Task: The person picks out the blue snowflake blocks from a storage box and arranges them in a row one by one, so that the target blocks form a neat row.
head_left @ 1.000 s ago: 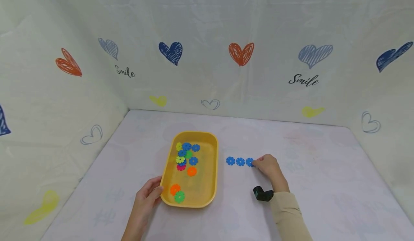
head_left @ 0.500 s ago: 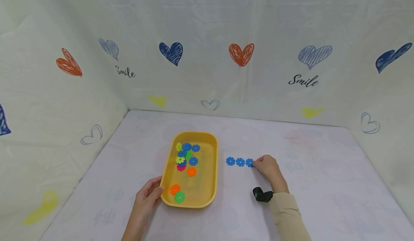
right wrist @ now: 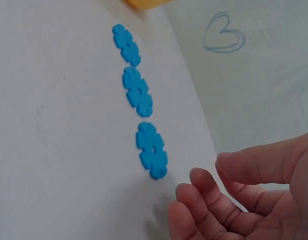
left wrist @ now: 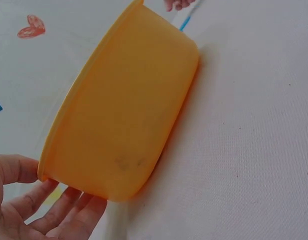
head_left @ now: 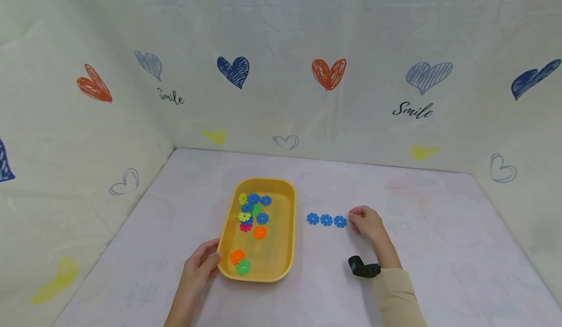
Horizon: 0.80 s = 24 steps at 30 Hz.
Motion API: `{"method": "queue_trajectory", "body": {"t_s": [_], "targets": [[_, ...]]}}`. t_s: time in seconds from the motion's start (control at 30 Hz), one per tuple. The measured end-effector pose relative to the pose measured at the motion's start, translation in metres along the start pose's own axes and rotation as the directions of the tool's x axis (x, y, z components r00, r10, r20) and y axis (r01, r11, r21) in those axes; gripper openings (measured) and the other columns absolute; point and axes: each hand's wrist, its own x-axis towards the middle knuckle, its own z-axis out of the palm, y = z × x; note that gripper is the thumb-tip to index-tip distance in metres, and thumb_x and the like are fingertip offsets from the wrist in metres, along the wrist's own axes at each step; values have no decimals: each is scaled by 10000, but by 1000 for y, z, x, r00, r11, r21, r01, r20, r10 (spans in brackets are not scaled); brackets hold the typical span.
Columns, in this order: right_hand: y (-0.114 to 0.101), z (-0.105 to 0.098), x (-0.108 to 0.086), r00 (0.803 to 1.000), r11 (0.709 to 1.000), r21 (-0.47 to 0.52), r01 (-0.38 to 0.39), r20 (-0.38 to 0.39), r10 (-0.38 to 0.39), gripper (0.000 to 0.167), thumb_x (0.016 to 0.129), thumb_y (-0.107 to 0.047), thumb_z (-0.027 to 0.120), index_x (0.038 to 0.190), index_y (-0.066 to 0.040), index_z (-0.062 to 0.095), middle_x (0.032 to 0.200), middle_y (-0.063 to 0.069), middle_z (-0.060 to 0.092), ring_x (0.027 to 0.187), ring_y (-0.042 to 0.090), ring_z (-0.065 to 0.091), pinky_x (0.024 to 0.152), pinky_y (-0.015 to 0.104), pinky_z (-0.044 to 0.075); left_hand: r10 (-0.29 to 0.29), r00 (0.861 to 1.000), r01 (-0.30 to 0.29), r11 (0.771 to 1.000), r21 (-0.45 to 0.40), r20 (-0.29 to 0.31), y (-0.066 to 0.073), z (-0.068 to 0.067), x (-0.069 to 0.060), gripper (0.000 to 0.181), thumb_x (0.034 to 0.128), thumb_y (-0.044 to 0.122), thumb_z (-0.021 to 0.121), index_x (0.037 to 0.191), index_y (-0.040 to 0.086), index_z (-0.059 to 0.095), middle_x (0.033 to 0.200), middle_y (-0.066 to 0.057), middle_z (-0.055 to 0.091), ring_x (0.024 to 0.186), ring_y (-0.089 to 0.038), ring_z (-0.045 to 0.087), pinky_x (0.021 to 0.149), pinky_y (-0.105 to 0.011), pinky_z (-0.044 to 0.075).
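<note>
Currently, three blue discs [head_left: 326, 220] aligned.
Yellow tray [head_left: 277, 249] gripped by left hand [head_left: 199, 263]; right hand [head_left: 367, 222] held relaxed just beside discs.

The right hand [head_left: 369, 223] is moving away from the rightmost blue disc [head_left: 340, 221], toward the right. Its fingertips [right wrist: 204, 185] are no longer touching this disc; they are now hovering just beside it. The disc is now showing its whole edge. The black wrist camera [head_left: 364, 268] and the beige sleeve [head_left: 397, 293] are also shifting rightward, together with the hand.
</note>
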Motion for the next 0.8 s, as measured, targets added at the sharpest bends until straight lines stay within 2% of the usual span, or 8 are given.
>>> {"method": "queue_trajectory", "body": {"t_s": [0.2,0.43,0.6,0.8], "targets": [[-25,4,-8,996,991,97,87,-32,-85,244,938,-144,495,1093,40,538,965,181,618,803,208,605,732,283,534,1,1000,-1,1000,14,-7,1,1,0,431,914,133,510,1333,36,469,1281,-158,537,939,-95,574,727,-182,493],[-57,16,-24,985,970,175,170,-7,-171,238,936,-136,519,1095,37,556,1007,207,619,937,323,606,823,323,530,-8,1000,8,1000,14,-2,2,0,0,441,917,162,515,1337,36,462,1285,-160,530,953,-124,572,726,-192,491],[-73,35,-31,977,958,200,205,20,-213,229,915,-147,554,1074,17,578,990,168,635,931,310,614,844,356,529,-16,1000,16,1000,15,-8,2,1,-1,434,917,144,503,1337,40,463,1294,-164,524,962,-127,572,733,-189,490],[-89,59,-36,956,933,252,258,73,-284,204,887,-122,583,1037,15,605,951,129,643,861,252,620,822,351,534,-11,1000,12,1000,15,-8,1,1,0,431,927,160,502,1338,36,459,1296,-177,521,958,-135,574,723,-189,490]]}}
